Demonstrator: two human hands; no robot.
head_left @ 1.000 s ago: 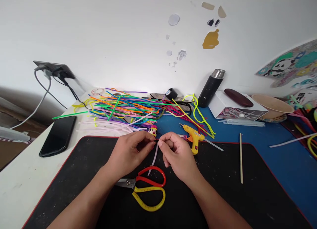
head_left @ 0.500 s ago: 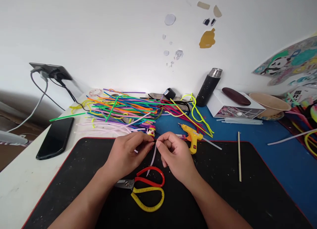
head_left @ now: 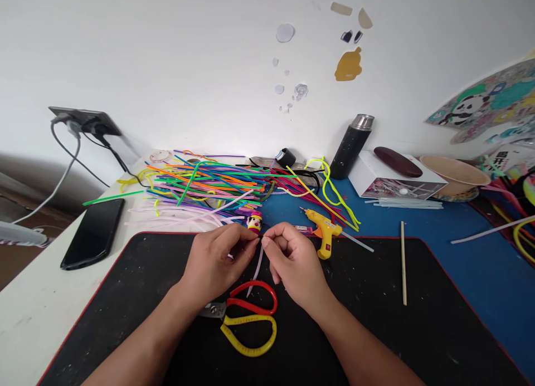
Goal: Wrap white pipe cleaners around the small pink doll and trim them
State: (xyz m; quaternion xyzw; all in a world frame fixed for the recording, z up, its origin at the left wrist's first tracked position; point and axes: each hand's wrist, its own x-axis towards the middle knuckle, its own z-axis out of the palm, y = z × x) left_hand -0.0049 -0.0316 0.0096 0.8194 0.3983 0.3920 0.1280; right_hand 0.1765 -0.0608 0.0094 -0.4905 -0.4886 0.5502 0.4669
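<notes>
Above the black mat (head_left: 363, 319), my left hand (head_left: 217, 258) and my right hand (head_left: 296, 263) nearly meet, each with thumb and forefinger pinched. Whatever lies between the fingertips is too small and dark to make out. A pale, thin pipe cleaner (head_left: 258, 266) runs down from beside the right fingertips towards the scissors; whether a finger grips its upper end I cannot tell. The scissors (head_left: 246, 320) have one red and one yellow handle, and my left wrist partly covers their blades. Just behind the fingers stands a small figure with a red hat (head_left: 254, 221).
Many coloured pipe cleaners (head_left: 217, 180) are heaped along the back. Right of my hands lies a yellow glue gun (head_left: 324, 230) with a glue stick in it, then a thin wooden stick (head_left: 403, 263). A phone (head_left: 94, 233) is at left, a black flask (head_left: 353, 146) at back right.
The fingertips of both hands have shifted very slightly, with a narrow gap showing between them. The scissors and the pale pipe cleaner lie as before.
</notes>
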